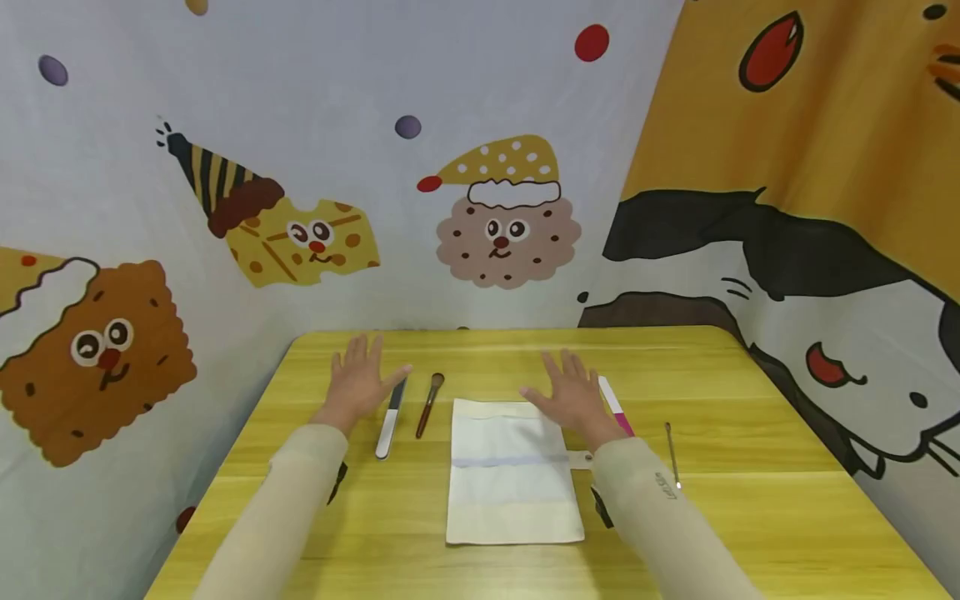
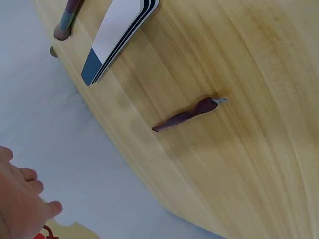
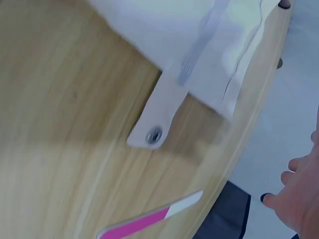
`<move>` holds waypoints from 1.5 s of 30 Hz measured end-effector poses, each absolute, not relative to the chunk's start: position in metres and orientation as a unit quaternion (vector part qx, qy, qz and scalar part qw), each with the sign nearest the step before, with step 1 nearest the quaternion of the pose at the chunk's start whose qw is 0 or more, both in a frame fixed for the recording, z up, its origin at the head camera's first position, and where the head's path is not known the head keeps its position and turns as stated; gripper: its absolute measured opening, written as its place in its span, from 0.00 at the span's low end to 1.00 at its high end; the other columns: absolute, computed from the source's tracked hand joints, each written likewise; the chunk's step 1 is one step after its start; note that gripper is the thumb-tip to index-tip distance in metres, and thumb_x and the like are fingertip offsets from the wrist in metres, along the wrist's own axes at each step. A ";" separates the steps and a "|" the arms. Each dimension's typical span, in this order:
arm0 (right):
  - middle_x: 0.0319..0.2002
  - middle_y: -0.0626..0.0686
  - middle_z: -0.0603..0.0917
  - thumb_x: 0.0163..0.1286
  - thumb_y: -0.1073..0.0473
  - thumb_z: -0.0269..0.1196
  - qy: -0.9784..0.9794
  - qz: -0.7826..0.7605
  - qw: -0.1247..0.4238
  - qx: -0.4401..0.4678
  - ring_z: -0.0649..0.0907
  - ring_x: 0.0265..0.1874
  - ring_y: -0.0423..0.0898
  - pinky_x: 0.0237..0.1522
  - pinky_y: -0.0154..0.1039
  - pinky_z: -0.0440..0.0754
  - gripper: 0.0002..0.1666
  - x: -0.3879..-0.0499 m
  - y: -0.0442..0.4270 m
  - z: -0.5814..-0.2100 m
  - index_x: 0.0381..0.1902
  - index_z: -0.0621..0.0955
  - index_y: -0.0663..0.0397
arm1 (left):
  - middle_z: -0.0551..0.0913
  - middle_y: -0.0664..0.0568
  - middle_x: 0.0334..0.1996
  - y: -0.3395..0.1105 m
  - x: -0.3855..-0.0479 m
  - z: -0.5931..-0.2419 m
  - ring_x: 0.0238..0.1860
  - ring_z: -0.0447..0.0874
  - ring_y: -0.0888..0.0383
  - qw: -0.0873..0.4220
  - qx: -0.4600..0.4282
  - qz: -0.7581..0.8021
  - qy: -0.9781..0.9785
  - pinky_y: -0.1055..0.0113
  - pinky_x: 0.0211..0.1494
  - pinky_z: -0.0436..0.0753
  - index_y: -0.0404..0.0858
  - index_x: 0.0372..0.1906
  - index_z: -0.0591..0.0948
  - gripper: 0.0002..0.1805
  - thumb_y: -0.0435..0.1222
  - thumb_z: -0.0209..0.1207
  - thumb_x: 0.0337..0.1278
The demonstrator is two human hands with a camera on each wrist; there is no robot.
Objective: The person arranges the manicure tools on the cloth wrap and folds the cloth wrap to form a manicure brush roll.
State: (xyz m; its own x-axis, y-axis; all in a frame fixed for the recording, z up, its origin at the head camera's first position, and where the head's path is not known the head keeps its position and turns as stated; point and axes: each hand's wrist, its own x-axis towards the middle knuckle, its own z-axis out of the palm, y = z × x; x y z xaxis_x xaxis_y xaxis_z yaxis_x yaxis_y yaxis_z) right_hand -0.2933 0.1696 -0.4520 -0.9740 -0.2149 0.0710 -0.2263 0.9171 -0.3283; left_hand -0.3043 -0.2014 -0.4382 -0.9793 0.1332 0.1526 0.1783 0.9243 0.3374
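two hands, the left hand [image 1: 356, 385] and the right hand [image 1: 573, 396], are raised over the table [image 1: 787, 500], fingers spread, neither holding anything; palms down and well apart, they leave most of the pouch [image 1: 513, 492] uncovered between them. the pouch lies flat, seemingly so its whole face is exposed, and its strap [image 3: 159, 112] sticks out to the right, snap [image 3: 154, 135] showing. nearest the left hand is the black-and-white file [image 1: 390, 421], with the brush [image 1: 430, 406] just beside it; nearest the right is the pink file [image 1: 612, 400], with a thin stick [image 1: 672, 450] farther out. a dark red tool [image 2: 189, 114] shows in the left wrist view. the tools lie apart on both sides, perhaps so each can be picked up singly. beyond hangs a cartoon backdrop [image 1: 337, 83].
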 end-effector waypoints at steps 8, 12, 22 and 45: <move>0.76 0.67 0.52 0.72 0.31 0.54 -0.966 0.226 -0.002 0.127 0.54 0.74 0.66 0.69 0.67 0.50 0.50 -0.287 0.150 -0.455 0.79 0.55 0.53 | 0.46 0.28 0.75 -0.202 -0.301 -0.439 0.74 0.43 0.30 0.021 -0.063 -0.274 -0.959 0.32 0.70 0.46 0.34 0.79 0.44 0.53 0.67 0.45 0.67; 0.73 0.66 0.60 0.72 0.37 0.58 -0.955 0.262 -0.013 0.139 0.59 0.72 0.66 0.68 0.64 0.56 0.45 -0.284 0.139 -0.459 0.77 0.61 0.55 | 0.47 0.29 0.75 -0.202 -0.303 -0.445 0.74 0.43 0.31 -0.006 -0.039 -0.328 -0.944 0.33 0.70 0.49 0.35 0.79 0.43 0.53 0.64 0.49 0.67; 0.56 0.60 0.80 0.70 0.51 0.65 -0.924 0.349 -0.029 0.154 0.78 0.55 0.58 0.55 0.54 0.76 0.26 -0.271 0.111 -0.470 0.61 0.80 0.59 | 0.62 0.31 0.69 -0.200 -0.302 -0.460 0.67 0.63 0.35 -0.013 0.002 -0.409 -0.912 0.40 0.64 0.68 0.32 0.78 0.49 0.48 0.56 0.56 0.68; 0.34 0.44 0.82 0.60 0.61 0.73 -0.889 0.410 -0.101 0.177 0.77 0.36 0.41 0.42 0.38 0.77 0.08 -0.245 0.088 -0.505 0.38 0.88 0.54 | 0.72 0.33 0.60 -0.195 -0.296 -0.493 0.58 0.73 0.39 -0.030 0.056 -0.488 -0.871 0.46 0.57 0.74 0.30 0.72 0.64 0.38 0.50 0.59 0.68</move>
